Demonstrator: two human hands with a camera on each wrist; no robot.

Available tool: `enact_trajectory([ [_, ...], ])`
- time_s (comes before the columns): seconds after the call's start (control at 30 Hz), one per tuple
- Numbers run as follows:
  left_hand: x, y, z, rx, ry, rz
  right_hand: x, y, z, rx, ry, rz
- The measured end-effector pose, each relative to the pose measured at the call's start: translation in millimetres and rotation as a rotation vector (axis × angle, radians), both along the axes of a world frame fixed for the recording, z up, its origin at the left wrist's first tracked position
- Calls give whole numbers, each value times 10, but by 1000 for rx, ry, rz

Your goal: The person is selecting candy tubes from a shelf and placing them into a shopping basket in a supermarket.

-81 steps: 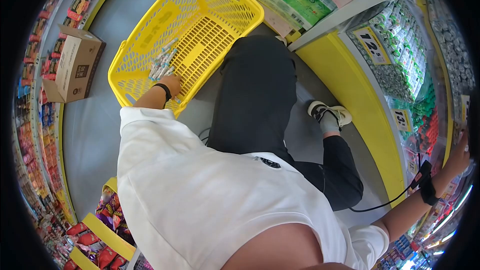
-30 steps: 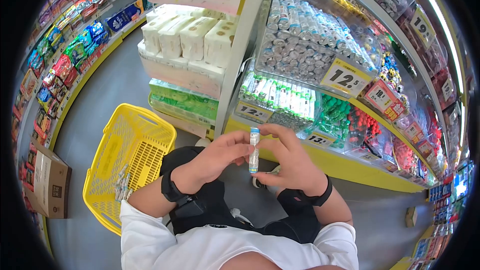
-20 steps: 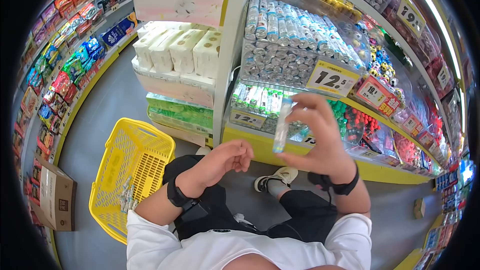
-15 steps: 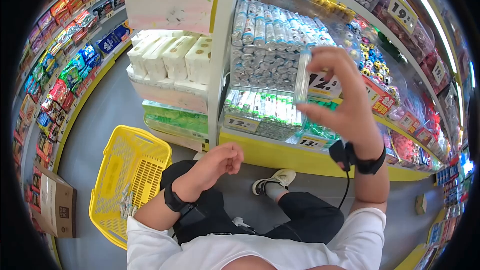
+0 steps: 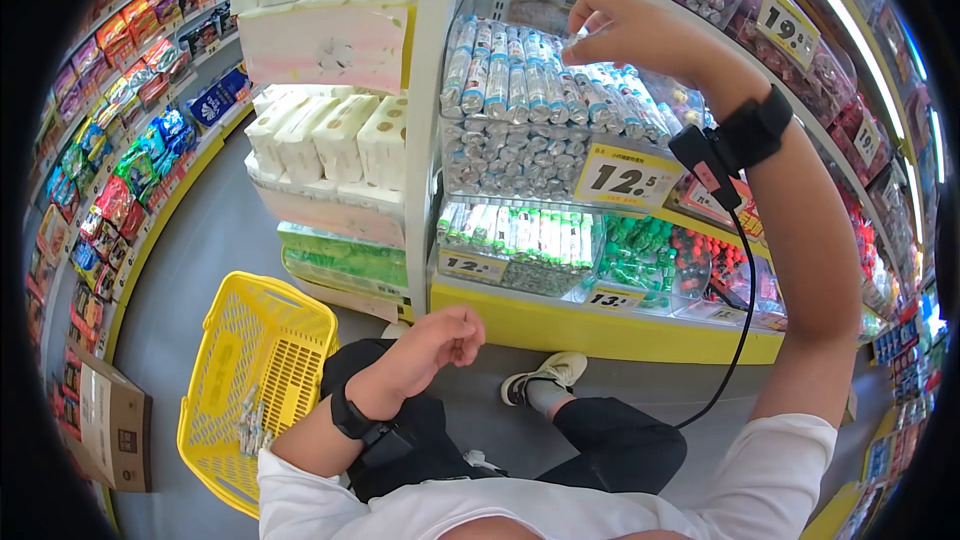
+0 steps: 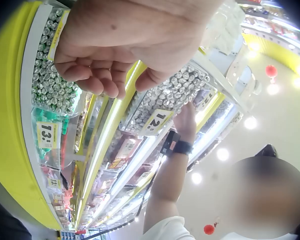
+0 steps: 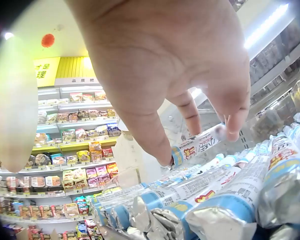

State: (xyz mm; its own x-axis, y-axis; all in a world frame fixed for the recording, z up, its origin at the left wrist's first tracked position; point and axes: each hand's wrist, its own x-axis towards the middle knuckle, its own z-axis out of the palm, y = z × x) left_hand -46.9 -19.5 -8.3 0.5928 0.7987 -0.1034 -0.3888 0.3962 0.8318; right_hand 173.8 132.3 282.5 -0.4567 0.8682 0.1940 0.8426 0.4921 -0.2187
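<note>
My right hand (image 5: 645, 35) (image 7: 175, 60) reaches over the clear bin of blue-and-white wrapped tubes (image 5: 530, 70). In the right wrist view it holds one such tube (image 7: 196, 146) by its ends, between thumb and fingers, just above the piled tubes (image 7: 225, 200). Low in front of my body hangs my left hand (image 5: 425, 345) (image 6: 125, 45), fingers loosely curled, nothing in them. Left of my leg, a yellow basket (image 5: 205, 345) on the floor contains several tubes (image 5: 252, 422).
Below the bin is another of green-and-white tubes (image 5: 530, 235), beside green and red packs. White tissue packs (image 5: 330, 140) stand left of the upright. An open carton (image 5: 120, 425) lies by the left shelves. A black cable (image 5: 748, 310) hangs from my right wrist.
Both hands met at one tube earlier; my left hand let go. My right hand carried the tube up and over the upper bin. The view has turned from the basket towards the shelves.
</note>
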Motion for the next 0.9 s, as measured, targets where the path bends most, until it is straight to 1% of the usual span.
enact_trajectory([
  [0.17, -6, 0, 13, 12, -11, -21, -80, 186, -39, -63, -57, -34],
  [0.27, -20, -7, 15, 8, -12, -26, -60, 331, -80, -94, -61, -5],
  [0.37, -41, -9, 10, 4, -19, -26, -45, 358, -106, -179, -11, -15],
  [0.47, -53, -16, 9, 11, -24, -29, -34, 323, -100, -211, 41, 20],
  [0.57, -51, -18, 11, 16, -23, -33, 50, 408, -112, -305, 212, 85],
  [0.67, -40, -19, 8, 21, -19, -35, 78, 409, -121, -349, 252, 62],
  [0.77, -38, -24, 9, 24, -18, -33, 72, 396, -134, -325, 228, 80],
  [0.9, -41, -31, 23, 32, -10, -22, 75, 290, -129, -273, 219, 36],
])
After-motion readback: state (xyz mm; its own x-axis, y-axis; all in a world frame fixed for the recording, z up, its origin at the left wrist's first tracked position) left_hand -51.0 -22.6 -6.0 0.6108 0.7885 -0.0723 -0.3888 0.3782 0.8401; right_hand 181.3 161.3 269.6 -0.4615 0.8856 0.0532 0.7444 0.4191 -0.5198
